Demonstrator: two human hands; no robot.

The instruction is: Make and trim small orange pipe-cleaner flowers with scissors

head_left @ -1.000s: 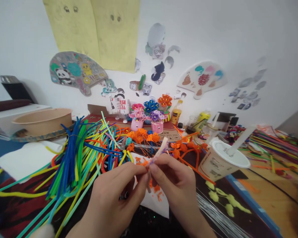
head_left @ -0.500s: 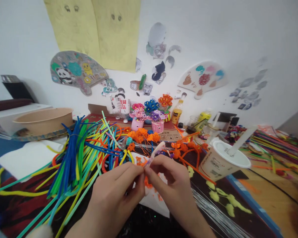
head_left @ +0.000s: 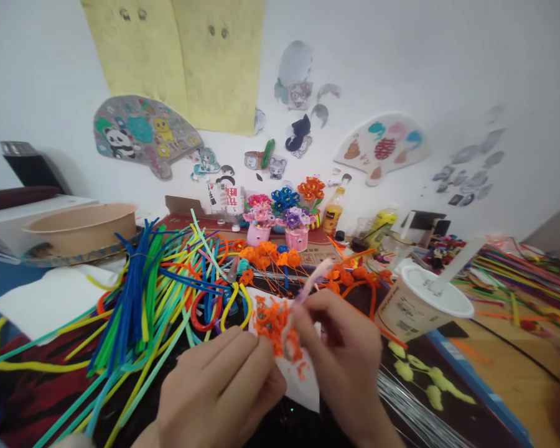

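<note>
My right hand (head_left: 340,348) is closed on a pale pink pipe cleaner (head_left: 308,286) that sticks up and away from my fingers, its lower end curving down by my thumb. My left hand (head_left: 224,389) sits lower and to the left, fingers curled together, its tips close to the pipe cleaner's lower end; I cannot make out anything held in it. Beneath both hands lies a white paper sheet (head_left: 303,379) with orange fuzzy scraps (head_left: 270,320) piled on it.
A heap of coloured pipe cleaners (head_left: 154,292) fills the left. A lidded paper cup with a straw (head_left: 417,305) stands at the right, thin metal wires (head_left: 410,410) below it. Orange flower pieces (head_left: 266,255) and small flower pots (head_left: 296,227) sit behind. A tan bowl (head_left: 81,227) is far left.
Both hands have dropped lower and the left has pulled back from the right. The pipe cleaner has tilted rightward, and the orange scraps on the paper now show.
</note>
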